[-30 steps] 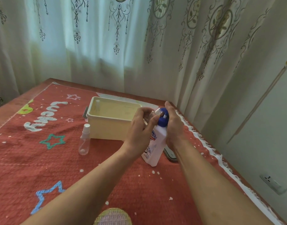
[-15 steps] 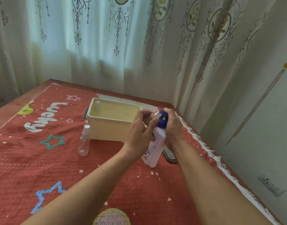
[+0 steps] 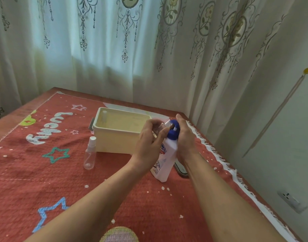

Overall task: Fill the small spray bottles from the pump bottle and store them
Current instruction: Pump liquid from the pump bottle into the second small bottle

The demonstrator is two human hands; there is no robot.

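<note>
We see the left grip (image 3: 149, 142), a bare hand, clenched round a small clear spray bottle (image 3: 159, 128), holding its open neck up against the nozzle of the pump bottle (image 3: 164, 159). The right grip (image 3: 185, 138) is curled over the blue pump head (image 3: 173, 133), thumb raised. The white pump bottle leans with its top tipped right, its base on the red cloth (image 3: 62, 180) covering the bench (image 3: 10, 116). Just behind the hands sits a cream box (image 3: 118, 142); we make out another small bottle (image 3: 104, 116) upright in its far left corner. A capped spray bottle (image 3: 89, 154) stands on the cloth just beside the box's left front corner. A dark flat object (image 3: 180, 169) lies partly hidden behind the right wrist
</note>
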